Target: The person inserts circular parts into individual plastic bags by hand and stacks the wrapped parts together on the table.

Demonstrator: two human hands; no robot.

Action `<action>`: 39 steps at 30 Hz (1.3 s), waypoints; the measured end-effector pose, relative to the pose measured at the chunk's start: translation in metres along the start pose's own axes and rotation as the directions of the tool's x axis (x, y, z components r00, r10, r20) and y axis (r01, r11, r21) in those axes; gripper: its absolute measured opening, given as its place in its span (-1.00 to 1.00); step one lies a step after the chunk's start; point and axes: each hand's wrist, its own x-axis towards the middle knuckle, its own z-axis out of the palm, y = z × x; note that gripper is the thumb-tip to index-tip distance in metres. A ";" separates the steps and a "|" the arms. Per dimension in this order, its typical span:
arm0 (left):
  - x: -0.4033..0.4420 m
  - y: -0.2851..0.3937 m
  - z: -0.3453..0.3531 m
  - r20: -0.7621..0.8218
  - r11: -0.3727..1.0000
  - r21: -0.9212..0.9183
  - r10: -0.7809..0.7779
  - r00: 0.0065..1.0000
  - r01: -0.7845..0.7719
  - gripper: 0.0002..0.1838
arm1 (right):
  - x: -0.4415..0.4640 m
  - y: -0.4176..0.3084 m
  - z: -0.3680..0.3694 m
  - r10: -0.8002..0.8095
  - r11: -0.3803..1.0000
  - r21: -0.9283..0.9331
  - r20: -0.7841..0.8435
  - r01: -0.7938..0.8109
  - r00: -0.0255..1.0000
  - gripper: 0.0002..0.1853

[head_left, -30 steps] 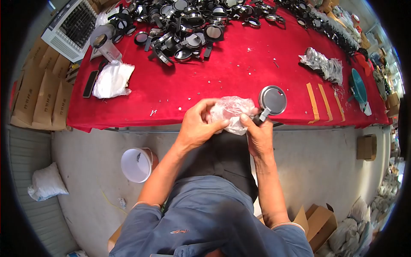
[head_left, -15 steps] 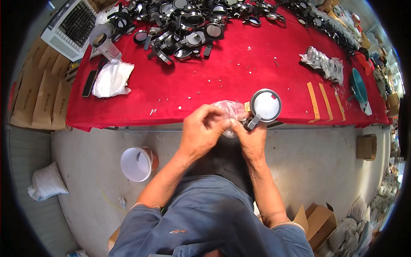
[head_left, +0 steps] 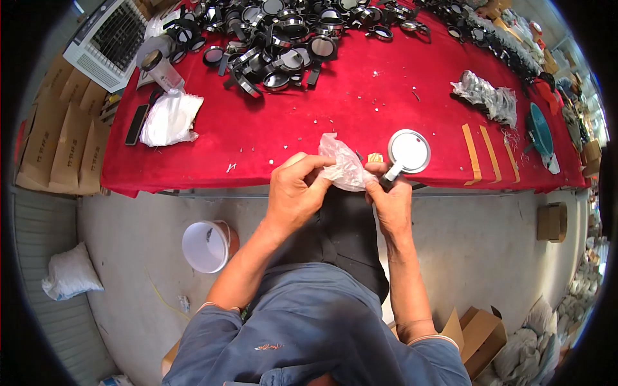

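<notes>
- The red-covered table [head_left: 257, 122] filled the view's twelve o'clock side.
- A heap of black and silver lids [head_left: 290, 59] spread over its far part, at about twelve o'clock.
- Brown cartons [head_left: 61, 141] stood between nine and ten o'clock (printed characters ran down their sides).
- A white air cooler [head_left: 106, 48] leaned into view at ten o'clock.
- A white-lined bucket [head_left: 207, 248] sat on the floor at eight o'clock.
- A plastic-wrapped bundle [head_left: 486, 98] lay on the cloth at two o'clock, with a teal basin [head_left: 539, 128] near it, between two and three.
- The left hand [head_left: 293, 196] was at the table's near edge, thumb and forefinger drawn narrow, pinching the nine o'clock side of a clear plastic bag.
- The right hand [head_left: 393, 206] had thumb and fingers closed on the dark handle of a round lid, the thumb tip at the bag's three o'clock side.
- The clear plastic bag [head_left: 347, 168] hung crumpled between both hands.
- The round lid [head_left: 409, 151] stuck out at one o'clock from the right hand, its pale face up, apart from the bag.
- A dark phone [head_left: 136, 125] rested between nine and ten o'clock, beside a white plastic packet [head_left: 170, 119].
- A small tan scrap [head_left: 375, 157] showed between bag and lid (whether it lay on the cloth, I could not tell).
</notes>
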 end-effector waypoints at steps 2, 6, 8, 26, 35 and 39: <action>0.004 0.008 0.001 -0.008 0.975 0.138 0.177 0.984 -0.174 -0.87 | 0.004 -0.002 0.000 -0.195 0.951 -0.251 -0.031 0.182 0.980 -0.72; 0.013 0.015 0.002 -0.026 0.965 0.249 0.088 0.996 -0.079 -0.82 | -0.007 -0.013 -0.037 -0.217 0.890 -0.407 0.020 0.206 0.976 -0.48; 0.018 0.017 0.003 -0.023 0.959 0.281 0.029 0.999 -0.021 -0.81 | -0.014 -0.015 -0.048 -0.187 0.957 -0.216 0.045 0.193 0.981 -0.35; 0.030 0.022 0.007 0.335 0.998 0.032 -0.059 0.940 0.052 -0.86 | 0.001 -0.034 -0.070 0.201 0.949 -0.316 0.665 0.027 0.720 0.23; 0.028 0.020 -0.001 0.370 0.874 0.331 0.227 0.901 -0.356 -0.73 | -0.003 -0.014 -0.081 0.120 0.992 -0.095 0.568 -0.080 0.814 -0.08; 0.026 0.018 0.003 0.284 0.829 0.376 0.322 0.903 -0.414 -0.72 | -0.015 -0.003 -0.069 0.029 0.992 0.094 0.456 -0.080 0.889 -0.12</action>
